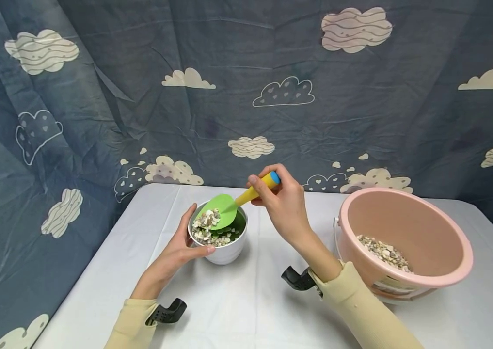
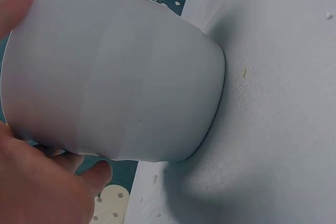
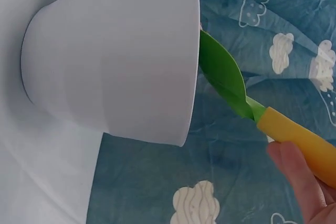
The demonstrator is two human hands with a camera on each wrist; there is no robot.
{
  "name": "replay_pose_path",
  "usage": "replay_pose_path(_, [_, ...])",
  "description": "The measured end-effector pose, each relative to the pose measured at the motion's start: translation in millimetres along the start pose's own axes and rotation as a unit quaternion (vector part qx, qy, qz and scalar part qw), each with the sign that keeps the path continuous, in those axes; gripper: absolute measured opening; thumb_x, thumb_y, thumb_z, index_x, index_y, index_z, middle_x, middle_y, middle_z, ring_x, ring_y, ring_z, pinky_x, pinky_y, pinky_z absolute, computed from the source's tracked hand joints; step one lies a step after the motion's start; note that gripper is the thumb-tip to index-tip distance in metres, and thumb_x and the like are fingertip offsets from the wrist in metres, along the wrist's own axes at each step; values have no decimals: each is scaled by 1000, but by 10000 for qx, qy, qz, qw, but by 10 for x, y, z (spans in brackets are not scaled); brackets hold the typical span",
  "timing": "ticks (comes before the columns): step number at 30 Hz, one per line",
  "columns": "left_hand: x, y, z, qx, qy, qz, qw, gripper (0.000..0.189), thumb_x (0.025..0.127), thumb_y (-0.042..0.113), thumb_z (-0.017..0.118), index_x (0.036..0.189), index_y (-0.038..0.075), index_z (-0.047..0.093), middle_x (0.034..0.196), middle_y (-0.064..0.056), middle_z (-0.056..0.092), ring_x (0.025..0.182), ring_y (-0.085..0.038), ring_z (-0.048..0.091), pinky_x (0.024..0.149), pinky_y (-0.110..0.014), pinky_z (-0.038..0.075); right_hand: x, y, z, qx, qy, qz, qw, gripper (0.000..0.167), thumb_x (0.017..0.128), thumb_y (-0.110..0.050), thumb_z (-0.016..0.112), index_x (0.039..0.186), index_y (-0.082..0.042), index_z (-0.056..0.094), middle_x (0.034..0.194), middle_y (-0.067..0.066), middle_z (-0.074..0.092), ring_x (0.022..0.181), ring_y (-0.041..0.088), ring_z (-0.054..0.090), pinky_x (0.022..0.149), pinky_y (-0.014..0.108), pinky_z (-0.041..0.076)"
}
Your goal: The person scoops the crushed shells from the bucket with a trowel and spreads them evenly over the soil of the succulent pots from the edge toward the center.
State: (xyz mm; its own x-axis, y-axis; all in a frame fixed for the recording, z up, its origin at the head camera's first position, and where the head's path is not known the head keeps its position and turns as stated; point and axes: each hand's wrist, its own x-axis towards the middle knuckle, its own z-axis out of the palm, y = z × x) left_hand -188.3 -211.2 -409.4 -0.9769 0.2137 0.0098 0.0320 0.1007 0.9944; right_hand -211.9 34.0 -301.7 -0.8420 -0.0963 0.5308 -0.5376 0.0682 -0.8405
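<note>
A white pot (image 1: 224,253) stands on the table with pebbly gravel (image 1: 208,236) and some green leaves (image 1: 223,232) inside. My left hand (image 1: 180,245) holds the pot from its left side, thumb on the near rim and fingers round the far side. In my right hand (image 1: 284,203) is a toy-like trowel with a yellow handle (image 1: 250,195), a blue end and a green blade (image 1: 224,206). The blade tilts down into the pot's mouth, with small stones on it. From the right wrist view, the green blade (image 3: 224,74) passes inside the pot's rim.
A pink bucket (image 1: 407,198) with a wire handle stands on the right of the table, gravel (image 1: 386,253) at its bottom. A white cloth (image 1: 237,310) covers the table. Behind hangs a dark blue curtain (image 1: 229,116) with cloud prints. A few small crumbs lie on the cloth.
</note>
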Motion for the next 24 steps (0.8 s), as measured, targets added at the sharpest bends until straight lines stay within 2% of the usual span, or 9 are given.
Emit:
replay_pose_path(4, [-9,-4,-10,-13,-30,27,10000,109,79,15,79,158,30,5,162,-8,3,147,-31,11,116,-52,10,72,134,-11,-30,64,117,9999,23,95,-15,67,101,5,56,93,23,70,80,32,71,62,36,59])
replay_pose_path(8, [-31,-10,-31,-76,-120,28,9999,107,81,16,77,158,32,4,163,-2,-3,148,-30,2,117,-50,5,133,312,-20,-96,87,91,9999,27,93,-21,69,101,2,57,92,17,72,74,27,72,58,35,58])
replay_pose_path(13, [-46,-6,-53,-107,-216,37,9997,105,83,18,76,158,31,4,163,0,-6,148,-28,-4,117,-50,2,158,332,-21,-223,68,-46,9997,33,91,-32,71,100,-2,59,89,10,72,65,27,71,53,33,57])
replay_pose_path(21, [-50,14,-71,742,-30,-92,9972,105,79,27,81,158,34,11,162,-1,1,148,-30,2,115,-56,11,173,308,14,-457,24,-73,9989,38,88,-40,71,101,-6,61,84,7,69,60,19,70,54,30,57])
replay_pose_path(24, [-56,20,-75,900,23,-102,9959,106,78,29,82,157,35,12,162,-3,2,147,-32,3,115,-56,12,180,294,37,-533,12,-78,9985,38,88,-40,72,100,-6,62,82,7,68,61,17,69,55,30,57])
